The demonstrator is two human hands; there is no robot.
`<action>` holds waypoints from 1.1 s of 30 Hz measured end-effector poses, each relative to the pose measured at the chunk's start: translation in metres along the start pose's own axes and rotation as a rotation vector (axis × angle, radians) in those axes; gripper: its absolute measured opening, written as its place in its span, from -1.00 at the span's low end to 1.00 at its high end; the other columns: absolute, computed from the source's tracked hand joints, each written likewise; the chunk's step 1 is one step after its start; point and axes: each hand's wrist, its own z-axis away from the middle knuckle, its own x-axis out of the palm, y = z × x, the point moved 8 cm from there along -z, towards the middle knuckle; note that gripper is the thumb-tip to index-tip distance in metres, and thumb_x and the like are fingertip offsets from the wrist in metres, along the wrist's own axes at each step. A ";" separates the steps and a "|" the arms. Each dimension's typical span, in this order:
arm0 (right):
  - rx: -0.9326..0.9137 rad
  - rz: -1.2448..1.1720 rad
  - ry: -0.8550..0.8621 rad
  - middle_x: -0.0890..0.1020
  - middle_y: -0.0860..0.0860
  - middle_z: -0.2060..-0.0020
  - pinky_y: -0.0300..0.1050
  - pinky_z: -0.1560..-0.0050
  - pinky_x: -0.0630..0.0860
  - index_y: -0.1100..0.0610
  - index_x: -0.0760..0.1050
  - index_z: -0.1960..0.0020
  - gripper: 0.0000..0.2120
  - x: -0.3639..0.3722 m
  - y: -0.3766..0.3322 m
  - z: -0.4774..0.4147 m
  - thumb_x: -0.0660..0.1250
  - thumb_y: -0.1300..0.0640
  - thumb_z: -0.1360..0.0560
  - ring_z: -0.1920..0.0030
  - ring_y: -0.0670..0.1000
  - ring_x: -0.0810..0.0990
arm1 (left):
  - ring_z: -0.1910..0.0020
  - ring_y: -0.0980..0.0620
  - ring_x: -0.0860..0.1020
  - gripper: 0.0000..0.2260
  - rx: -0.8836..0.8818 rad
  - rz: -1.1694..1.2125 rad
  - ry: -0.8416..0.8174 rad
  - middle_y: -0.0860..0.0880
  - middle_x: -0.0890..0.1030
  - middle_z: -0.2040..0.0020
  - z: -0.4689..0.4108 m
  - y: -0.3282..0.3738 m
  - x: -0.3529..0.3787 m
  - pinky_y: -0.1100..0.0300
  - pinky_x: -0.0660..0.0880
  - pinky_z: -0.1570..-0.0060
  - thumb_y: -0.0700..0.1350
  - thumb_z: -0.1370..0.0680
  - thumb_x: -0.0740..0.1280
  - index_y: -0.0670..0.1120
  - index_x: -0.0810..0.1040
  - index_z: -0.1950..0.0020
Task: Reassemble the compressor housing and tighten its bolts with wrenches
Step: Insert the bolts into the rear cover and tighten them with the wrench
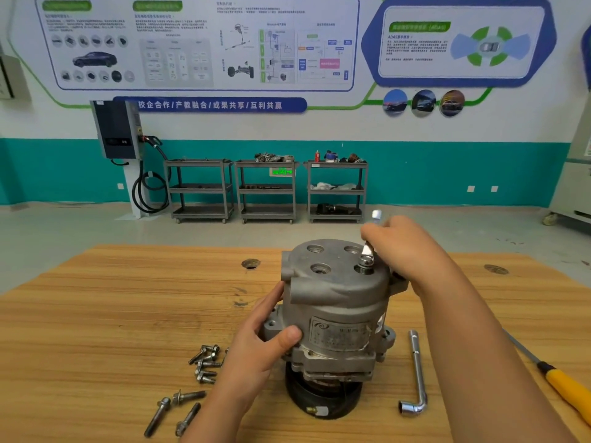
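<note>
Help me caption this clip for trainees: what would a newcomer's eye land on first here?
The grey compressor standing upright on the wooden table draws the eye first, the left hand gripping its side while the right hand holds a shiny wrench on its top face. Loose bolts lie scattered front left; an L-shaped wrench and a yellow-handled screwdriver lie to the right.

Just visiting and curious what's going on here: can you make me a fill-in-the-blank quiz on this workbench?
1. The left hand grips the compressor, which stands on a ___ table.
2. The right hand holds a wrench on the compressor's ___.
3. The loose bolts lie to the compressor's ___.
4. The screwdriver has a ___ handle.
Missing: wooden, top, left, yellow.
</note>
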 end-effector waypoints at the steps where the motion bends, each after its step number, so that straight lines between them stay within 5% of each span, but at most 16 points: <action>1: 0.032 -0.154 0.000 0.35 0.04 0.35 0.08 0.06 0.25 0.08 0.31 0.27 -0.79 0.000 0.009 0.003 0.18 0.01 -0.48 0.22 0.09 0.34 | -0.18 0.46 0.43 -0.38 -0.006 -0.006 -0.002 0.54 0.44 -0.14 0.001 -0.001 0.000 0.39 0.45 -0.05 0.47 0.01 0.48 0.63 0.39 -0.01; 5: 0.077 -0.819 0.171 0.60 -0.01 0.17 0.01 0.14 0.49 0.22 0.47 -0.13 -0.74 0.005 0.031 0.026 0.31 0.11 -0.49 0.15 -0.05 0.54 | -0.20 0.47 0.40 -0.38 0.001 0.002 0.007 0.52 0.45 -0.17 0.001 -0.001 -0.001 0.42 0.43 -0.04 0.46 0.01 0.49 0.61 0.42 -0.02; 9: -0.084 -1.222 0.419 0.70 -0.13 0.25 -0.29 0.17 0.52 0.05 0.35 -0.08 -0.86 0.007 0.032 0.054 0.26 0.20 -0.57 0.18 -0.23 0.64 | -0.26 0.37 0.42 -0.31 0.018 0.025 0.005 0.38 0.47 -0.26 0.002 0.001 0.000 0.45 0.45 -0.03 0.43 -0.02 0.51 0.48 0.45 -0.13; 14: -0.482 -1.075 0.638 0.68 -0.13 0.13 -0.36 -0.03 0.48 -0.05 0.29 -0.03 -0.87 0.005 0.019 0.092 0.17 0.17 -0.59 0.02 -0.14 0.63 | -0.25 0.41 0.40 -0.27 0.014 0.012 0.003 0.36 0.45 -0.30 0.002 0.002 -0.001 0.49 0.43 0.00 0.45 -0.03 0.49 0.46 0.42 -0.18; 19: -0.791 -0.448 0.645 0.53 -0.05 0.06 -0.20 -0.04 0.47 0.07 0.60 -0.04 -0.84 0.004 -0.011 0.110 0.29 0.11 -0.52 -0.01 -0.02 0.49 | -0.27 0.33 0.43 -0.24 -0.009 0.052 -0.025 0.30 0.50 -0.29 0.000 -0.003 0.001 0.32 0.47 -0.12 0.40 -0.03 0.53 0.39 0.47 -0.21; 22: -0.763 -0.298 0.470 0.44 -0.09 0.23 -0.22 0.13 0.42 0.12 0.67 0.03 -0.84 -0.005 -0.030 0.095 0.42 0.17 -0.40 0.14 -0.04 0.45 | -0.17 0.33 0.51 -0.35 -0.019 0.086 -0.020 0.28 0.56 -0.20 0.000 -0.004 0.002 0.38 0.52 0.02 0.39 -0.01 0.55 0.43 0.55 -0.09; 26: -0.618 -0.025 0.113 0.36 -0.09 0.31 -0.12 0.16 0.23 0.04 0.69 0.06 -0.77 0.001 -0.055 0.055 0.45 -0.06 -0.38 0.14 -0.01 0.37 | -0.22 0.30 0.47 -0.39 -0.037 0.076 -0.009 0.42 0.50 -0.19 0.002 -0.003 0.001 0.44 0.49 0.06 0.41 0.00 0.53 0.57 0.47 -0.02; 29: -0.514 0.188 0.051 0.38 -0.09 0.29 -0.08 0.08 0.08 -0.05 0.66 0.10 -0.72 0.003 -0.055 0.038 0.24 -0.15 -0.53 0.01 0.01 0.31 | -0.23 0.31 0.46 -0.39 -0.041 0.077 -0.013 0.46 0.49 -0.16 0.001 -0.003 0.000 0.43 0.50 0.05 0.40 0.01 0.54 0.58 0.46 0.00; 33: -0.230 0.123 0.078 0.54 -0.05 0.20 -0.04 0.05 0.14 -0.02 0.59 0.16 -0.73 0.001 -0.034 0.021 0.18 -0.05 -0.59 -0.08 0.08 0.40 | -0.26 0.24 0.48 -0.34 -0.034 0.095 -0.025 0.31 0.51 -0.26 0.000 -0.005 0.001 0.29 0.51 -0.09 0.37 0.00 0.57 0.51 0.49 -0.08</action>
